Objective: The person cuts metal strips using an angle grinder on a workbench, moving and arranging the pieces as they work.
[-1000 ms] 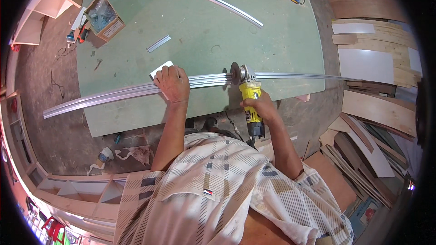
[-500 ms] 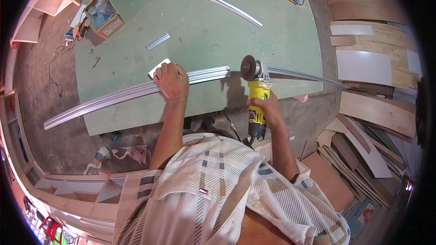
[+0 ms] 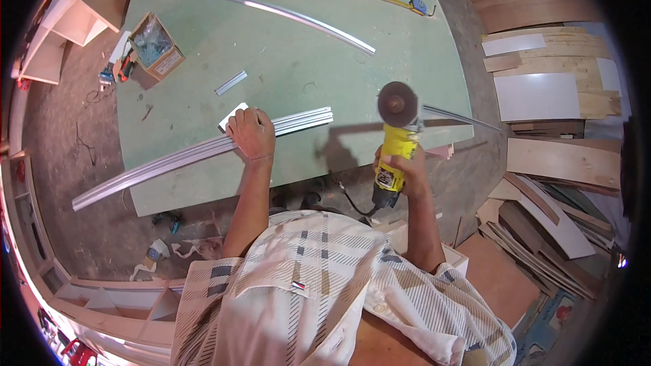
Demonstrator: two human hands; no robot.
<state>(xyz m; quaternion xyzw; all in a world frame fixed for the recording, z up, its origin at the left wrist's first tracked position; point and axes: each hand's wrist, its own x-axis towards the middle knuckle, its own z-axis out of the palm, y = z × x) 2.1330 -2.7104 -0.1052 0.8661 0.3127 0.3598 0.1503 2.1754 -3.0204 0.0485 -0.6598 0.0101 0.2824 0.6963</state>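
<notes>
Silvery aluminium profiles [image 3: 146,168] lie bunched together along the near edge of the green board [image 3: 319,74]. My left hand [image 3: 252,134] is closed over them, pressing them down, with a small white block [image 3: 232,116] sticking out beyond its knuckles. In my right hand [image 3: 415,166] is a yellow angle grinder [image 3: 397,142], wrapped by the fingers and held up off the board. Its round dark disc [image 3: 398,104] faces up, to the right of the profiles' cut ends and apart from them. Whether the disc spins I cannot tell.
Another thin profile [image 3: 461,116] juts past the board's right edge. Long rails [image 3: 271,5], a short offcut [image 3: 231,83], and a tape measure [image 3: 418,7] lie farther back. An open cardboard box [image 3: 166,66] stands at left; wood panels [image 3: 563,163] are stacked at right.
The grinder has moved right, away from the profiles' ends, and tilted so its disc shows more face-on. My left hand keeps its hold. The whole view has shifted slightly.
</notes>
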